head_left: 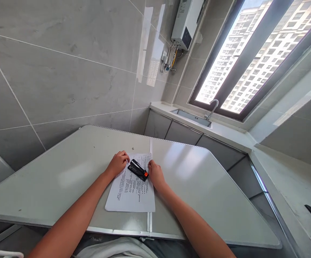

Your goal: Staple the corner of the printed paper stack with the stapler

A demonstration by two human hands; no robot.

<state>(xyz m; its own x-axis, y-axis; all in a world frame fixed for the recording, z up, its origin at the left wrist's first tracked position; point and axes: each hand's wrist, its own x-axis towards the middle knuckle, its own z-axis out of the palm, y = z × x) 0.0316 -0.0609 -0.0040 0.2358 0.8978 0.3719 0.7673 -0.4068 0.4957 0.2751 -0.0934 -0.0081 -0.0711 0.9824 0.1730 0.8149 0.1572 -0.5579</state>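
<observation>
Head view, one moment. Left hand point(118, 162): fingers curled loosely, knuckles up, resting on the upper left corner of the printed sheet point(130, 186), just beside the near end of the stapler point(138, 170); whether the fingertips touch the stapler cannot be told. Right hand point(155, 173): fingers bent down onto the right edge of the sheet, touching or all but touching the stapler's orange end; it grips nothing that can be seen. Stapler: black body with an orange tip, lying flat and slantwise across the upper part of the sheet, between the two hands. Printed sheet: white paper, or a small stack of it, with lines of dark text, lying flat near the middle of the tabletop point(204, 186), its right edge along the seam where the two halves of the pale grey folding surface meet. Both bare forearms reach in from the bottom edge. Beyond the tabletop: a grey tiled wall on the left; a white counter point(225, 130) under the window point(254, 61), with a recessed sink point(191, 117) whose contents cannot be made out and a curved tap point(213, 107) beside it; a white water heater point(186, 21) mounted high on the wall, pipes below it.
</observation>
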